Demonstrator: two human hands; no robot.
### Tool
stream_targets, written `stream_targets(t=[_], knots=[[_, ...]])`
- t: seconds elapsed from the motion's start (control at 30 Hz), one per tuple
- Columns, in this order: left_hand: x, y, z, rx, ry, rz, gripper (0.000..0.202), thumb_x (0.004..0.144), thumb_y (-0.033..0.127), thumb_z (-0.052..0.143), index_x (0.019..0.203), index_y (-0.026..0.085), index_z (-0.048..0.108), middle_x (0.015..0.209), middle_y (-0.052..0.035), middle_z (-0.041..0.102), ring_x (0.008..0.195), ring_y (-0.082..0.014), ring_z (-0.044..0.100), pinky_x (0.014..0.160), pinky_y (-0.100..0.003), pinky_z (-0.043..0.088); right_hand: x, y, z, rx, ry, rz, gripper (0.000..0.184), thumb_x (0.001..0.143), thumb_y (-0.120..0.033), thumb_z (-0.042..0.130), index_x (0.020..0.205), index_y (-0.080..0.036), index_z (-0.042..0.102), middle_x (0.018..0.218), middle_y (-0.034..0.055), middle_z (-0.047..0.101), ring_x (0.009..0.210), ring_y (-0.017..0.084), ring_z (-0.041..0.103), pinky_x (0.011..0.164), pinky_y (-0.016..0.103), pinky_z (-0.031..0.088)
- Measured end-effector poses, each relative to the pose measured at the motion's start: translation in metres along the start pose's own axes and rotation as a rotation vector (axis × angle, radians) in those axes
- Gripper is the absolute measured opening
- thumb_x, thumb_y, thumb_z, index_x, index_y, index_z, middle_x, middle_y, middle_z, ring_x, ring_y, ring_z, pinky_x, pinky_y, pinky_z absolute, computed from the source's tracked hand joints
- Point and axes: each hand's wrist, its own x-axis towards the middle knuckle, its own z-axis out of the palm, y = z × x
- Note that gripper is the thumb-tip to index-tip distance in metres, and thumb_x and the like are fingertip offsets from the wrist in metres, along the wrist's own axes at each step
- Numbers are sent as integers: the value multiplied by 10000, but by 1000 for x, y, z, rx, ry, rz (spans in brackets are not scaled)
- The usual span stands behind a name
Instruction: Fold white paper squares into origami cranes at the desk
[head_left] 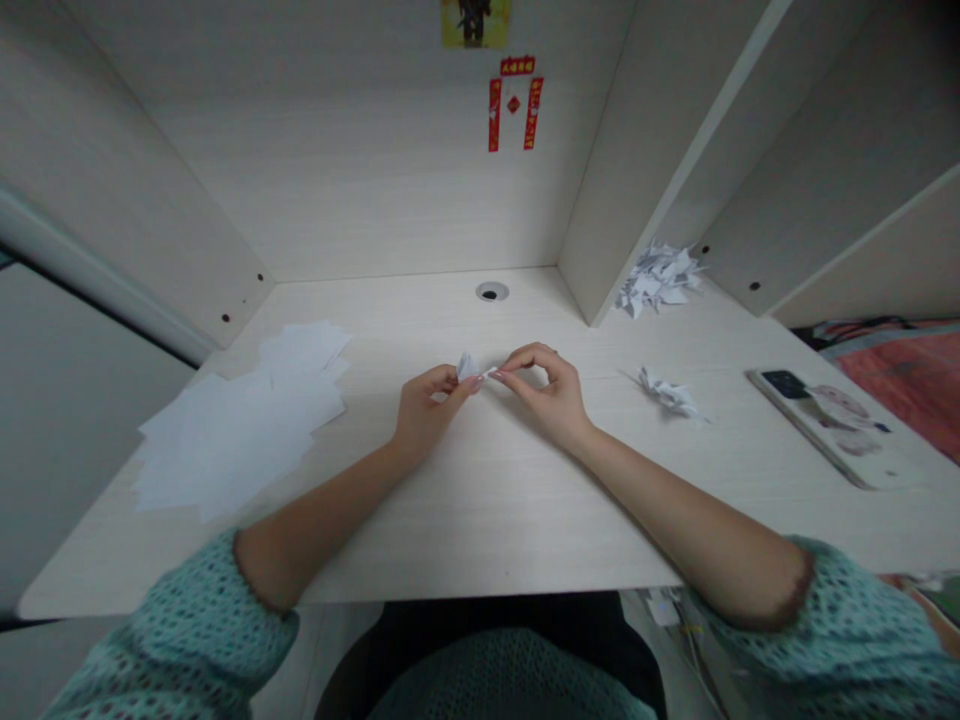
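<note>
A small folded piece of white paper point(466, 366) is held between my two hands above the middle of the desk. My left hand point(429, 408) pinches its left part, with fingers curled and thumb pressed along it. From the other side, my right hand point(549, 392) grips a thin end of the same paper between thumb and fingertip. The paper's exact folded shape is partly hidden by the fingers. On the right lie a few folded white paper pieces point(670, 394), and to the left spreads a loose stack of white paper sheets point(232, 435).
A heap of folded white papers point(658, 278) sits behind the upright divider panel point(637, 180). The phone point(832, 425) lies at the right. A round cable hole point(492, 292) is near the back wall, which carries red paper strips point(494, 115). The desk's front edge is close to me.
</note>
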Motion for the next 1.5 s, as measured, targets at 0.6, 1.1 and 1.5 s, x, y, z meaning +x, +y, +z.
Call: stream_targets(t=[0.6,1.1,1.5], knots=[[3,-11,0,-141,-81,-83,261,737,429,666,712,168,668,715,-19,683,681,-144,610,667,-247,451,2,14,5,568,-147,532,164,585,-316,804,700,-225,731,758,1,726,705,139,634,755,314,483],[4,-8,3,-300,-148,-210,276,720,431,688,735,155,680,697,-23,688,671,-136,610,689,-253,461,-3,2,10,710,-79,510,167,578,-325,813,628,-228,687,650,-33,674,616,112,574,680,281,445],[3,-7,5,-304,-164,-223,288,709,443,696,752,158,683,720,-36,702,686,-148,628,714,-276,472,-8,-2,14,772,-24,554,210,595,-341,795,601,-221,622,639,-37,643,601,113,529,640,269,403]])
